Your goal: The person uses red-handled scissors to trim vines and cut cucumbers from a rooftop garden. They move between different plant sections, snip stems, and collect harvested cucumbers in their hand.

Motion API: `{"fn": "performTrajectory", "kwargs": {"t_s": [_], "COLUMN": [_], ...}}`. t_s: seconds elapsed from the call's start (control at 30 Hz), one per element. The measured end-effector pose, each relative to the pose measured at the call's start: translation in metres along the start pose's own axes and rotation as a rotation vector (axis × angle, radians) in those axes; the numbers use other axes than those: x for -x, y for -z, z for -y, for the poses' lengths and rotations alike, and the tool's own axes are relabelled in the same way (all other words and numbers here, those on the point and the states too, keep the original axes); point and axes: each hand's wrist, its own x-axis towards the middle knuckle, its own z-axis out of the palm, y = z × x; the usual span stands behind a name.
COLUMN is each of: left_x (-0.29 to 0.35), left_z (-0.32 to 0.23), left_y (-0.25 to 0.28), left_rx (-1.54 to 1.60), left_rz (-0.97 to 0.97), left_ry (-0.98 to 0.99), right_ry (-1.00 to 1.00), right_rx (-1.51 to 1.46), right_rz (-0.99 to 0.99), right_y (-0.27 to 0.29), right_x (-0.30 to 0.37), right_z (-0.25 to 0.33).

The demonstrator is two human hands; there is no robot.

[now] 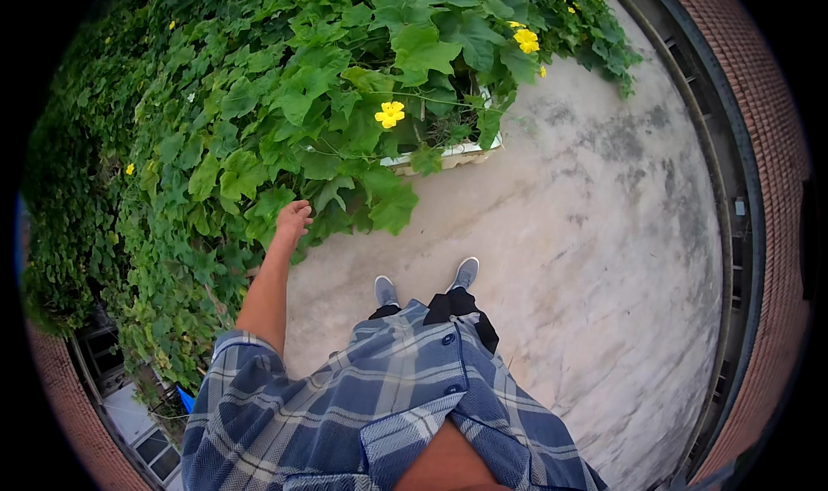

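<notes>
the left hand (294,219) of the person reaches out to the left of the white planter (457,159) and somewhat lower; its fingers are loosely bent, and i cannot tell whether the tips pinch a leaf or are only close to it. the green vine (293,94), with its broad leaves, is just beside this hand and spreads over the planter's left part and beyond it. a yellow flower (390,114) opens just above the planter's left end. below the planter, two grey shoes (466,273) stand on the pale floor (604,249), which shows dark stains to the planter's right. lower, the plaid shirt (379,370) is seen. a reddish brick surface (776,129) curves well apart, right of the planter.
</notes>
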Motion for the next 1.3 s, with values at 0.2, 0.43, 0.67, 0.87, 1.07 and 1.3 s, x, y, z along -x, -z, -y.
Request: {"fn": "performTrajectory", "kwargs": {"t_s": [0.2, 0.43, 0.67, 0.87, 1.07, 1.3], "left_x": [0.023, 0.102, 0.114, 0.037, -0.043, -0.100], "left_z": [-0.041, 0.062, 0.000, -0.060, -0.141, -0.274], "left_y": [-0.162, -0.279, -0.326, -0.386, -0.466, -0.529], "left_rx": [-0.063, -0.292, -0.194, -0.057, -0.025, -0.108], "left_rz": [0.090, 0.125, 0.146, 0.178, 0.258, 0.417], "left_ry": [-0.007, 0.410, 0.455, 0.405, 0.436, 0.311], "right_ry": [-0.035, -0.072, 0.105, 0.305, 0.290, 0.193], "right_rx": [-0.115, -0.254, -0.271, -0.258, -0.247, -0.141], "right_rz": [0.032, 0.001, 0.000, 0.032, 0.036, 0.031], "right_y": [0.068, 0.207, 0.323, 0.340, 0.349, 0.375], "right_x": [-0.062, -0.164, -0.270, -0.282, -0.253, -0.239], "right_z": [0.030, 0.116, 0.293, 0.458, 0.494, 0.492]}}
